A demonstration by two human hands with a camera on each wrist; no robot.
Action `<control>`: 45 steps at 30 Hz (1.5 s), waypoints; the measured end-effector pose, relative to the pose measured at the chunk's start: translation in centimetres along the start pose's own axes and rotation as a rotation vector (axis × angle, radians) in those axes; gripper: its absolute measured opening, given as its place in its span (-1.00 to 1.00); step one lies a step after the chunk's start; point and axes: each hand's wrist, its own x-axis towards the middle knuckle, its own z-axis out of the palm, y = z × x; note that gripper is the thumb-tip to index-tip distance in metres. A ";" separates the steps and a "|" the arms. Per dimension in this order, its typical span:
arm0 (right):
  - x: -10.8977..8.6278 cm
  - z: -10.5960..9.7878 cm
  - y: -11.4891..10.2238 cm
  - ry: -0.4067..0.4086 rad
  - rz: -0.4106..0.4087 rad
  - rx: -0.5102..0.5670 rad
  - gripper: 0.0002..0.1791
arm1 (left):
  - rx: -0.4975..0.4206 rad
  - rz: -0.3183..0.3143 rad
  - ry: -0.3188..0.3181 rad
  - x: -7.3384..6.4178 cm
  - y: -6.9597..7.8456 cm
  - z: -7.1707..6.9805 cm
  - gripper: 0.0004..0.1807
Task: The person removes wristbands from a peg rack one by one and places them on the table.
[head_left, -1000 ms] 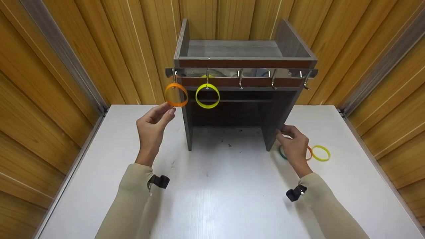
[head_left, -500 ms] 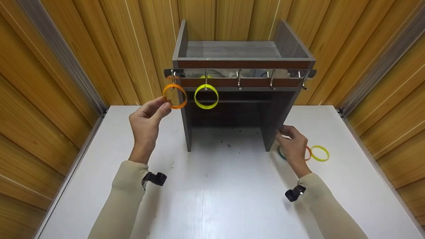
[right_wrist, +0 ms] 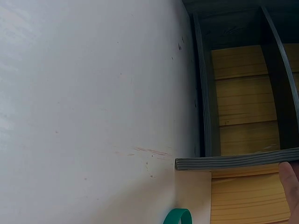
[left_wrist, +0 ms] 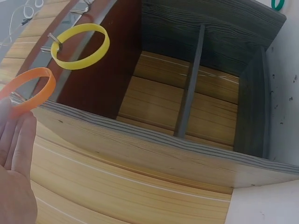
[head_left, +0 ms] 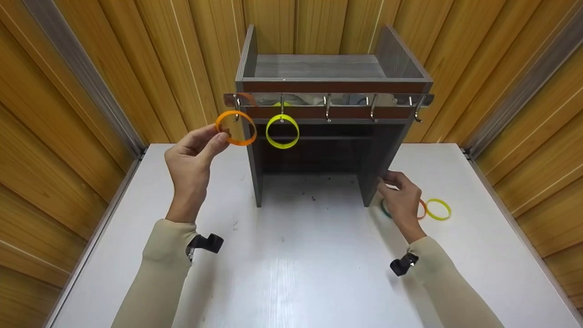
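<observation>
My left hand (head_left: 189, 166) pinches an orange ring (head_left: 241, 142) at its left side between thumb and fingers. The leftmost hook (head_left: 237, 102) shows through that ring; whether the two touch, I cannot tell. On the second hook hangs a yellow ring (head_left: 282, 146). These hooks belong to a metal hook rail (head_left: 305, 99) across the front of a grey wooden shelf unit (head_left: 337, 81). Low on the unit's right side panel, my right hand (head_left: 403, 198) grips the front edge with curled fingers. Only a fingertip (right_wrist: 288, 179) of it appears in the right wrist view.
Beside the right hand, a green ring (head_left: 385, 209), an orange-red ring (head_left: 424, 213) and another yellow ring (head_left: 449, 212) lie on the white table (head_left: 282, 273); the hand partly covers the first two. Wood-panelled walls (head_left: 114, 77) stand behind and at both sides.
The left hand has moved left and slightly up, taking the orange ring's left side with it, so the ring is now more tilted. The right hand stays on the side panel.
</observation>
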 end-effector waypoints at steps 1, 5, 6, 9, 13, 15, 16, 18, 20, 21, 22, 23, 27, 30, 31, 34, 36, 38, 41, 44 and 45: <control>0.0 0.0 0.0 0.001 0.001 0.002 -0.84 | -0.010 0.000 0.002 0.0 0.2 -0.1 -0.76; 0.0 0.0 0.0 0.005 0.000 -0.003 -0.84 | -0.053 -0.001 0.015 -0.4 1.0 -0.4 -0.77; 0.0 -0.1 0.0 0.004 -0.001 -0.003 -0.84 | -0.060 -0.001 0.020 -0.5 1.2 -0.5 -0.77; 0.0 -0.1 -0.1 0.006 -0.003 -0.016 -0.85 | -0.073 0.014 0.028 -0.7 1.6 -0.9 -0.77; -0.1 -0.2 -0.1 0.005 0.006 -0.023 -0.84 | -0.092 0.024 0.041 -1.0 1.8 -1.6 -0.75; -0.1 -0.3 -0.1 0.003 0.010 -0.024 -0.83 | -0.098 0.023 0.050 -1.1 1.7 -1.9 -0.75; -0.1 -0.3 -0.1 0.003 0.011 -0.023 -0.83 | -0.105 0.021 0.057 -1.2 1.7 -2.1 -0.75; -0.1 -0.3 0.0 0.002 0.010 -0.015 -0.83 | -0.121 0.010 0.074 -1.4 1.6 -2.5 -0.75; 0.0 -0.3 0.1 -0.001 0.007 -0.009 -0.83 | -0.135 0.001 0.093 -1.5 1.5 -2.9 -0.75; 0.0 -0.2 0.2 -0.001 0.007 -0.006 -0.83 | -0.146 -0.008 0.103 -1.6 1.4 -3.1 -0.75; 0.0 -0.2 0.2 -0.003 0.008 -0.003 -0.83 | -0.155 -0.017 0.115 -1.7 1.3 -3.3 -0.75; 0.0 -0.2 0.2 -0.004 0.010 -0.003 -0.83 | -0.160 -0.026 0.126 -1.8 1.2 -3.4 -0.75; 0.0 -0.2 0.3 -0.003 0.013 -0.014 -0.83 | -0.150 -0.055 0.152 -2.3 0.4 -4.1 -0.73; 0.0 -0.1 0.3 0.005 0.002 -0.022 -0.83 | -0.141 -0.075 0.161 -2.7 -0.5 -4.4 -0.72; 0.0 -0.1 0.3 0.007 -0.004 -0.024 -0.83 | -0.136 -0.082 0.162 -2.9 -0.9 -4.5 -0.72; 0.0 -0.1 0.3 0.012 -0.020 -0.022 -0.84 | -0.128 -0.111 0.168 -3.3 -2.0 -4.7 -0.71; 0.0 0.0 0.3 0.011 -0.024 -0.019 -0.84 | -0.126 -0.134 0.173 -3.5 -2.9 -4.9 -0.69; -0.1 0.0 0.3 0.011 -0.019 -0.014 -0.85 | -0.125 -0.160 0.180 -3.8 -3.9 -5.0 -0.68; -0.1 0.0 0.2 0.011 -0.013 -0.016 -0.85 | -0.122 -0.197 0.183 -4.2 -5.3 -5.2 -0.69; -0.1 -0.1 0.2 0.010 -0.005 -0.015 -0.84 | -0.101 -0.243 0.174 -4.8 -6.8 -5.3 -0.69; -0.1 -0.1 0.2 0.010 -0.003 -0.015 -0.84 | -0.089 -0.260 0.167 -5.0 -7.2 -5.3 -0.68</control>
